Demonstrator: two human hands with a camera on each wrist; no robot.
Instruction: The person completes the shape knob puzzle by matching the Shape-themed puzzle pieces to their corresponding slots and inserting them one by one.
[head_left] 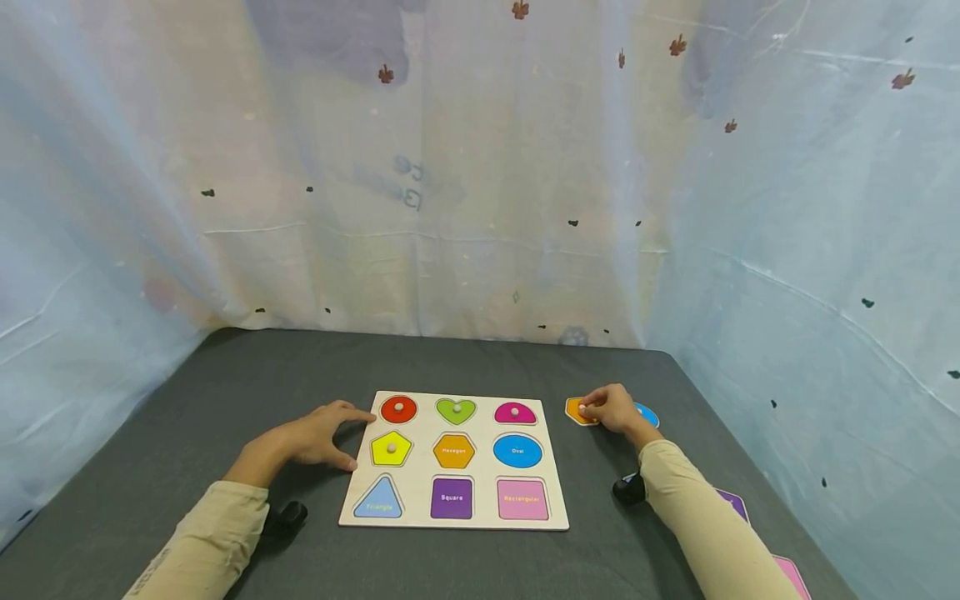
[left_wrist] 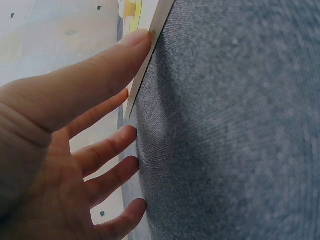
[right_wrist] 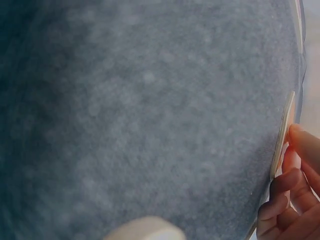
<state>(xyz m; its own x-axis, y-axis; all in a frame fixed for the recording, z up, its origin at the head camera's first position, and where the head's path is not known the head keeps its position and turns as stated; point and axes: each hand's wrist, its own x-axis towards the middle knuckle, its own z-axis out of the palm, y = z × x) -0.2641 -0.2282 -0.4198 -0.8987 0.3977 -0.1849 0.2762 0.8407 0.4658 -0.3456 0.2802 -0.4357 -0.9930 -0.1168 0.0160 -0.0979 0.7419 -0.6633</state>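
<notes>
Although cut off by the lower edge of the head view, plain to see nearest of all: two beige sleeves (head_left: 206, 533), reaching over a dark grey counter (head_left: 450, 567). At lower right, partly hidden by the right sleeve, a pink piece (head_left: 792, 577) and, a little farther off, a purple piece (head_left: 735, 503). Beneath the wrists, black wrist units (head_left: 283, 522). Next, a pale board (head_left: 423, 454) lying flat, with a triangle slot (head_left: 380, 500), a square slot (head_left: 452, 508) and a rectangle slot (head_left: 522, 510) along the near row, each showing a printed word. In the middle row, a yellow pentagon (head_left: 386, 456), knob upward, then a hexagon slot (head_left: 453, 460) and an oval slot (head_left: 517, 460), likewise lettered. At the left edge, the left hand (head_left: 311, 437), fingers apart and gripping nothing, thumb and forefinger touching the board. Along the far row, knobs upward, a red circle (head_left: 389, 410), a green heart (head_left: 447, 410) and a magenta half-circle (head_left: 514, 418). Off the board's right side, the right hand (head_left: 618, 412), clamped by fingertips on an orange hexagon piece (head_left: 573, 410). Impossible to tell whether lifted or resting on the counter. Just right, partly behind that hand, a blue piece (head_left: 649, 414). Farthest back, a pale hanging sheet (head_left: 480, 275), creased, with scattered brown and dark marks.
</notes>
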